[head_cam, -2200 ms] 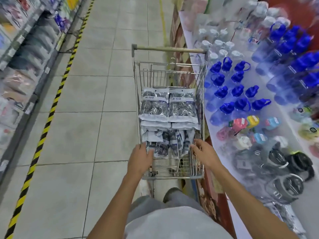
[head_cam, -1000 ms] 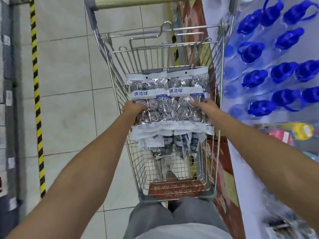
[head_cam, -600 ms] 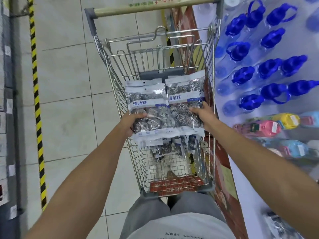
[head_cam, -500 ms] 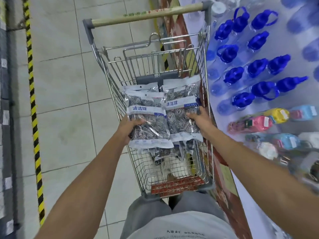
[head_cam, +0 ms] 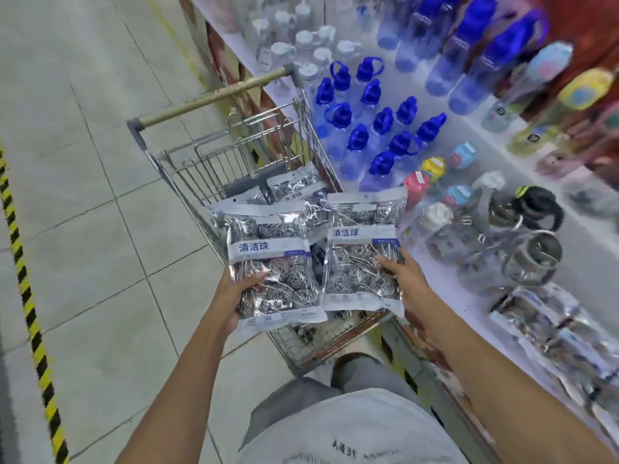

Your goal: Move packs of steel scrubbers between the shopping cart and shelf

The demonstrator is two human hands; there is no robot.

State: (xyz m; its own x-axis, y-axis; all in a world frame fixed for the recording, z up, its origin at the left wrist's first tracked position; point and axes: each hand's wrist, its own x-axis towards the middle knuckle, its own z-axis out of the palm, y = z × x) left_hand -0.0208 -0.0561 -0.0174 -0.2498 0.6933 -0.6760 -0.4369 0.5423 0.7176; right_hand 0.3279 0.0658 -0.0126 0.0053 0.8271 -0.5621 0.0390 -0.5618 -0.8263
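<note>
My left hand (head_cam: pixel 234 296) gripped one scrubber pack (head_cam: pixel 273 266), right hand (head_cam: pixel 407 283) another pack (head_cam: pixel 363 252), both above cart (head_cam: pixel 311 343). Judged: swing right, keep flat, lay beside packs on shelf (head_cam: pixel 469 316).

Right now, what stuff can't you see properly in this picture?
Head view only:
- Packs left in the shopping cart: mostly hidden behind the left pack and right pack, so no count.
- Packs on the shelf: smeared by motion blur at the right edge.
- Small print on both held packs: too tiny.
- Left hand and right hand: fingers behind the packs hidden.
</note>
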